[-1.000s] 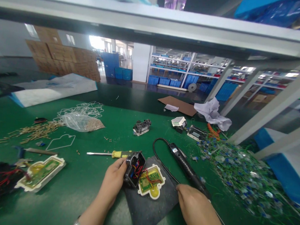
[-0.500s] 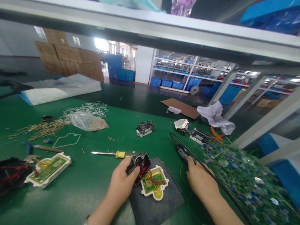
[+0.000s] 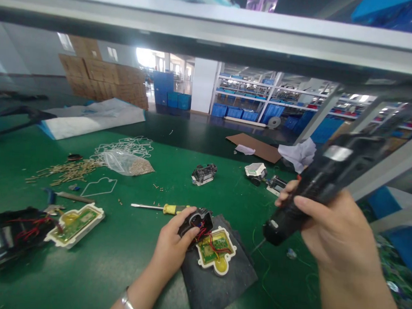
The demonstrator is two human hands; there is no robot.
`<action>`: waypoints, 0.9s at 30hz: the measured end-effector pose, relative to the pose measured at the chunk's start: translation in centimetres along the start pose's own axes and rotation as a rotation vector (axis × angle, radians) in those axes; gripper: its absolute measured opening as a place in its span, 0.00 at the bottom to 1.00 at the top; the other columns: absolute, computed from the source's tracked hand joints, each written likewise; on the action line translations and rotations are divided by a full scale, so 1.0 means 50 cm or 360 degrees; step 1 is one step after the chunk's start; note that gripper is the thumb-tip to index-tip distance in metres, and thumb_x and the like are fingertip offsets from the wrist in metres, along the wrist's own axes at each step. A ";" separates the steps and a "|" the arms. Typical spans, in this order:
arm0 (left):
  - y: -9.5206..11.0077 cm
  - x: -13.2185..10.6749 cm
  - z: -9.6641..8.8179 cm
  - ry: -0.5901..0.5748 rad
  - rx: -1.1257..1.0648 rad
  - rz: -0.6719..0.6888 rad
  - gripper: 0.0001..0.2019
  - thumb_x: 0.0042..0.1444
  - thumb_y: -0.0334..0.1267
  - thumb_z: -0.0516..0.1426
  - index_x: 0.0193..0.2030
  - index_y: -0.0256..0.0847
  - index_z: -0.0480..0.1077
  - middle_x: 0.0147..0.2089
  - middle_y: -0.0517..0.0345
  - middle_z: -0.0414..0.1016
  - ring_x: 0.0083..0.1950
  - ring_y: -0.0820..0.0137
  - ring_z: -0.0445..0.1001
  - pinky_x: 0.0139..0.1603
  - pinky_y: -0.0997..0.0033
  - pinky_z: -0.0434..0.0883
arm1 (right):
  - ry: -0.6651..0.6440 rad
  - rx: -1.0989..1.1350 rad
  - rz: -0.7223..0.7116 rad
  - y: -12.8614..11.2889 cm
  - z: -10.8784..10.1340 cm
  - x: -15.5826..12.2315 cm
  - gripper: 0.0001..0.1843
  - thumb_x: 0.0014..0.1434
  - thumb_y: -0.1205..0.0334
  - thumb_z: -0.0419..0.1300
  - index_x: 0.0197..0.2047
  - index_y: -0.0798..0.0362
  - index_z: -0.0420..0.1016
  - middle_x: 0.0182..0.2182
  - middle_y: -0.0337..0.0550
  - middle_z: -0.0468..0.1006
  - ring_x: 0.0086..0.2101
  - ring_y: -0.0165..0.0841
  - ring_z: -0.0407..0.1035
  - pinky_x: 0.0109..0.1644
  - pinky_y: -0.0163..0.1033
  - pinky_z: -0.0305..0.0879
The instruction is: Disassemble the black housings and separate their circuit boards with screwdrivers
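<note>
My left hand [image 3: 174,246] is closed round a small black housing [image 3: 198,220] with red and blue wires inside. The wires run to a green circuit board in a white frame [image 3: 217,249] lying on a dark grey mat [image 3: 217,280]. My right hand [image 3: 329,221] is raised above the table and grips a long black electric tool [image 3: 314,186], its tip pointing down and left toward the board. A yellow-handled screwdriver [image 3: 162,208] lies just behind the housing.
A second framed board [image 3: 75,219] and a black wired part [image 3: 11,232] lie at the left. Brass pins [image 3: 67,169], a plastic bag [image 3: 127,162], small black modules [image 3: 203,172] and crumpled paper [image 3: 300,154] sit further back. A metal shelf rail [image 3: 211,29] runs overhead.
My right hand has lifted the black tool off the table and brought it up close to the camera, tip downward. My left hand still holds the housing.
</note>
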State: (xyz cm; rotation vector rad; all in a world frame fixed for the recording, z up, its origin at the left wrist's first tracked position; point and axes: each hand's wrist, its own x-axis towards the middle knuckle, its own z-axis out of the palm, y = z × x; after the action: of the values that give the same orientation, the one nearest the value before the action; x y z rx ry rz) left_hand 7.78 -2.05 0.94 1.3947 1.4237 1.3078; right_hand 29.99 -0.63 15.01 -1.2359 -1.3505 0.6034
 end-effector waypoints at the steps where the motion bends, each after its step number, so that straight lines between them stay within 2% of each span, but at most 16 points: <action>1: -0.001 0.000 0.000 0.0004 0.0002 0.0003 0.18 0.46 0.40 0.56 0.46 0.42 0.70 0.50 0.54 0.73 0.54 0.62 0.68 0.56 0.62 0.64 | 0.0043 0.0392 -0.0029 -0.023 0.018 -0.008 0.25 0.39 0.62 0.60 0.43 0.50 0.61 0.28 0.36 0.69 0.27 0.33 0.67 0.32 0.42 0.67; 3: -0.003 0.001 0.000 -0.0007 0.0011 0.0028 0.18 0.48 0.41 0.54 0.47 0.41 0.70 0.50 0.53 0.72 0.54 0.63 0.68 0.56 0.62 0.63 | 0.0179 0.0851 -0.0103 -0.052 0.058 -0.027 0.23 0.38 0.69 0.60 0.41 0.50 0.65 0.25 0.34 0.69 0.25 0.30 0.66 0.32 0.41 0.66; 4: -0.004 0.001 0.000 -0.0013 0.0015 0.0040 0.18 0.49 0.41 0.54 0.47 0.41 0.69 0.50 0.53 0.72 0.54 0.63 0.67 0.56 0.63 0.63 | 0.0250 0.0950 -0.0149 -0.059 0.077 -0.035 0.22 0.39 0.71 0.59 0.41 0.50 0.66 0.24 0.33 0.69 0.25 0.29 0.65 0.32 0.40 0.66; 7: -0.006 0.002 0.001 -0.0021 0.0033 0.0041 0.18 0.50 0.42 0.53 0.47 0.40 0.69 0.50 0.53 0.72 0.53 0.64 0.68 0.55 0.64 0.64 | 0.0421 0.1057 -0.0302 -0.058 0.124 -0.054 0.21 0.40 0.72 0.59 0.41 0.52 0.66 0.22 0.33 0.69 0.24 0.29 0.64 0.32 0.40 0.65; 10: -0.007 0.003 0.002 -0.0018 0.0059 0.0040 0.18 0.51 0.42 0.52 0.48 0.40 0.68 0.49 0.53 0.72 0.51 0.64 0.69 0.54 0.64 0.64 | 0.0433 0.1079 -0.0386 -0.047 0.150 -0.063 0.21 0.41 0.74 0.58 0.41 0.53 0.64 0.22 0.34 0.70 0.24 0.31 0.65 0.33 0.42 0.65; 15: -0.006 0.001 0.002 -0.0002 0.0026 0.0072 0.17 0.51 0.41 0.52 0.48 0.40 0.67 0.49 0.53 0.72 0.51 0.65 0.69 0.54 0.65 0.64 | 0.0415 0.1065 -0.0445 -0.041 0.166 -0.065 0.22 0.42 0.75 0.58 0.42 0.54 0.62 0.23 0.34 0.71 0.24 0.32 0.65 0.33 0.43 0.65; 21: -0.005 0.004 0.004 -0.0024 -0.0106 -0.0010 0.17 0.51 0.41 0.53 0.48 0.40 0.66 0.48 0.54 0.72 0.51 0.66 0.69 0.53 0.67 0.64 | 0.0379 0.1063 -0.0496 -0.034 0.173 -0.070 0.23 0.43 0.76 0.57 0.43 0.53 0.62 0.24 0.34 0.71 0.25 0.32 0.66 0.34 0.45 0.66; 25: -0.011 0.004 0.009 -0.0042 -0.0284 -0.0058 0.18 0.50 0.40 0.54 0.48 0.38 0.66 0.48 0.53 0.72 0.50 0.65 0.69 0.51 0.69 0.65 | 0.0315 0.0916 -0.0518 -0.027 0.180 -0.080 0.24 0.45 0.76 0.57 0.46 0.52 0.61 0.26 0.34 0.71 0.27 0.32 0.67 0.37 0.46 0.65; 27: -0.013 0.002 0.010 -0.0043 -0.0245 -0.0029 0.17 0.50 0.40 0.54 0.48 0.39 0.67 0.48 0.54 0.72 0.49 0.65 0.69 0.51 0.68 0.65 | 0.0307 0.0867 -0.0502 -0.028 0.180 -0.081 0.23 0.45 0.76 0.58 0.46 0.52 0.62 0.26 0.34 0.71 0.27 0.32 0.67 0.37 0.46 0.66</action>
State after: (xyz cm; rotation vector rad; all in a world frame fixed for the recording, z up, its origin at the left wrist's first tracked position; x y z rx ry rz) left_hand 8.10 -1.78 0.22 1.2903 1.2867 1.3523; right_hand 20.38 -1.99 12.75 -0.6082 -1.0901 0.5607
